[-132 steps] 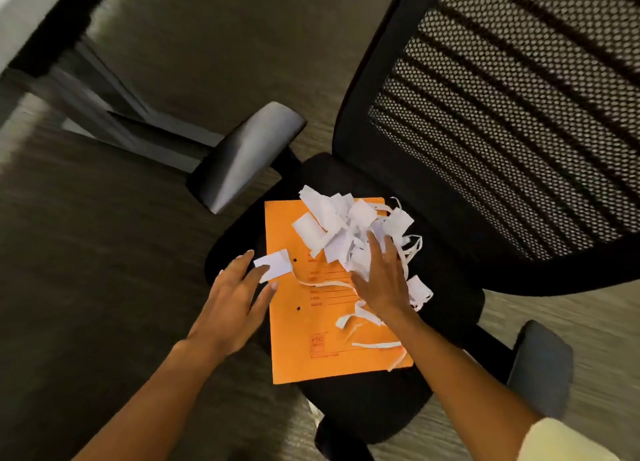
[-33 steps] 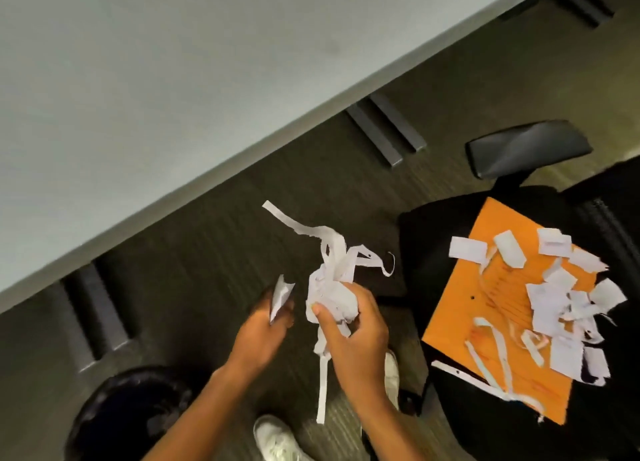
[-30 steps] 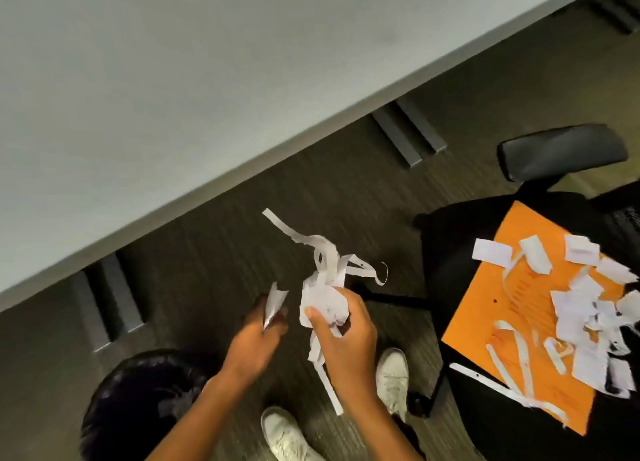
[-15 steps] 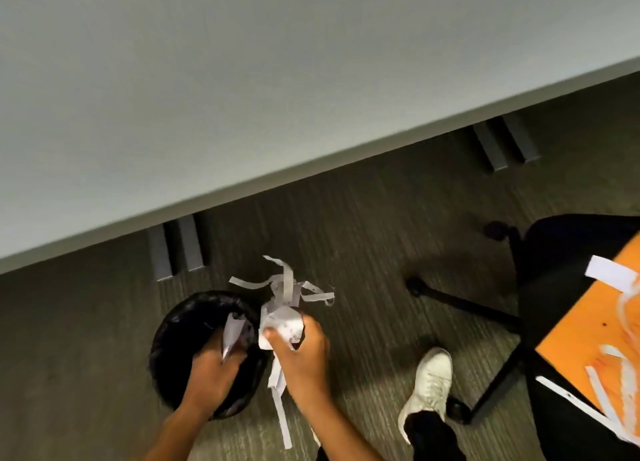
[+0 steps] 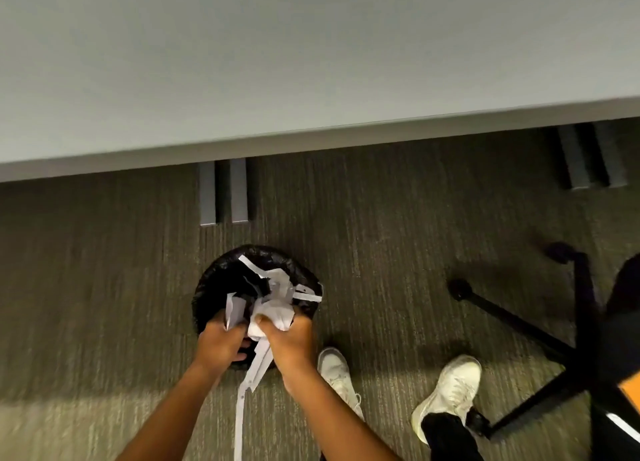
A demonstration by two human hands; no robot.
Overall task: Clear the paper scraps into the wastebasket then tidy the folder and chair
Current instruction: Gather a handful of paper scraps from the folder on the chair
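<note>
A round black wastebasket [image 5: 221, 270] with a dark liner stands on the carpet below the desk edge. Both my hands are over its near rim. My right hand [image 5: 294, 339] is shut on a crumpled bunch of white paper scraps [image 5: 273, 313], with strips spilling over the rim and one long strip dangling toward the floor. My left hand [image 5: 221, 343] pinches a single white scrap [image 5: 234, 308] above the basket's mouth. At the far right edge, a sliver of the orange folder [image 5: 631, 393] shows on the black chair [image 5: 588, 339].
A grey desk top [image 5: 311, 62] fills the upper half. Its grey legs [image 5: 225, 190] stand just behind the basket, and another pair [image 5: 585, 159] at the right. The chair's star base reaches left across the carpet. My two white shoes [image 5: 446, 391] stand right of the basket.
I turned left from the chair, so the basket came to the middle and the folder slid almost out of view. Both hands moved with their scraps over the basket's mouth.
</note>
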